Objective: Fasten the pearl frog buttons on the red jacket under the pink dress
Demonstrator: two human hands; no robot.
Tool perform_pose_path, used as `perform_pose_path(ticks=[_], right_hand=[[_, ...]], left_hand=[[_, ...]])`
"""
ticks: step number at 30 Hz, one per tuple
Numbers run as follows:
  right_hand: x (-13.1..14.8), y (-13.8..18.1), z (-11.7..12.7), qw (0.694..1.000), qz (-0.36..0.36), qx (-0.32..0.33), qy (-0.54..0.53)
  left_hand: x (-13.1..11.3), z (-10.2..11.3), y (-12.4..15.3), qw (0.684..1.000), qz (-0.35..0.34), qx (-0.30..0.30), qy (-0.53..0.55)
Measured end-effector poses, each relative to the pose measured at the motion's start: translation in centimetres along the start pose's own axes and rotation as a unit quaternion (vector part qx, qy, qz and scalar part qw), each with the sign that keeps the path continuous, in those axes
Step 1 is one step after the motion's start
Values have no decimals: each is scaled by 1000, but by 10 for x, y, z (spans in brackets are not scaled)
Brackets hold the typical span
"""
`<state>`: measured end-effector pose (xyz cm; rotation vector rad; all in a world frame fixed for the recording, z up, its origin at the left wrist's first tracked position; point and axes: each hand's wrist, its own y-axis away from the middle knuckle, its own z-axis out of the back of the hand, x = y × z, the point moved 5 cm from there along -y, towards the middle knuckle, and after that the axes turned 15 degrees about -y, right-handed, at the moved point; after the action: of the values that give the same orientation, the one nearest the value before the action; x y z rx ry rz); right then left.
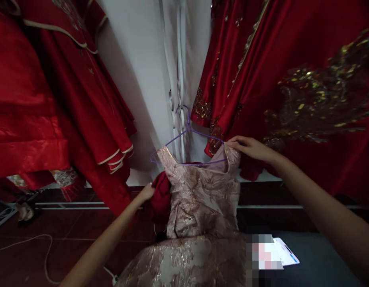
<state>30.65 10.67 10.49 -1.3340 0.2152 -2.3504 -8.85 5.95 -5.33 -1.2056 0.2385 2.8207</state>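
While R hand (252,148) pinches dress (199,195) at shldr | L hand (146,192) by red cloth (162,197), can't tell grip

Dress (199,207), pale pink with metallic pattern, on purple hanger (189,126). Right hand (247,148) grips its shoulder at frame right. Left hand (147,191) at a bunched red cloth (162,195) beside the bodice; fingers mostly hidden. Red garments hang either side against a pale wall (127,52), those at right gold-trimmed. Lit phone (287,252) lower right, partly pixelated. Lower left: shoes (25,212), white cable (48,249) on dark floor (71,247).
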Motion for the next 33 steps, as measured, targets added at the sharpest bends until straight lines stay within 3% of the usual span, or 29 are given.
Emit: perform_pose_path(ticks=[2,4,7,8,9,10,11,12,13,14,16,19,22,25,28,30,33], right_hand=[[0,-1,-2,999,15,-28,8],[2,-1,-4,998,23,-50,11],[6,0,-5,997,34,-70,0],[7,0,-5,996,40,-76,-3],[7,0,-5,995,48,-82,-6],[7,0,-5,995,56,-86,-7],[6,-1,-5,994,62,-89,-7],[4,-2,-5,993,67,-93,-7],[3,-3,-5,993,69,-97,-6],[1,-4,-5,992,70,-101,-5],[-3,-5,-5,992,65,-112,-3],[-4,-3,-3,987,59,-151,-8],[-9,5,3,977,45,-207,-22],[-26,21,13,955,-8,-297,-26],[-46,46,18,931,-75,-358,-5],[-52,61,13,936,-107,-336,7],[-47,78,0,965,-106,-241,8]], left_hand=[[7,-17,20,987,-36,37,-155],[7,-22,34,945,-69,81,-310],[-6,-6,38,861,-88,238,-441],[-16,7,33,854,-91,270,-436],[-33,26,23,874,-121,226,-412],[-53,49,10,900,-151,121,-390],[-72,75,-2,912,-176,-20,-371],[-89,97,-11,901,-195,-166,-350],[-102,110,-17,881,-222,-259,-328],[-112,113,-24,867,-256,-288,-317],[-121,104,-39,864,-302,-250,-317],[-119,85,-49,887,-309,-157,-305],[-106,89,-44,913,-273,-180,-246],[-82,100,-36,935,-193,-224,-196],[-50,96,-30,959,-106,-199,-173],[-35,84,-24,970,-78,-136,-188],[-42,64,-8,960,-127,-57,-244]])
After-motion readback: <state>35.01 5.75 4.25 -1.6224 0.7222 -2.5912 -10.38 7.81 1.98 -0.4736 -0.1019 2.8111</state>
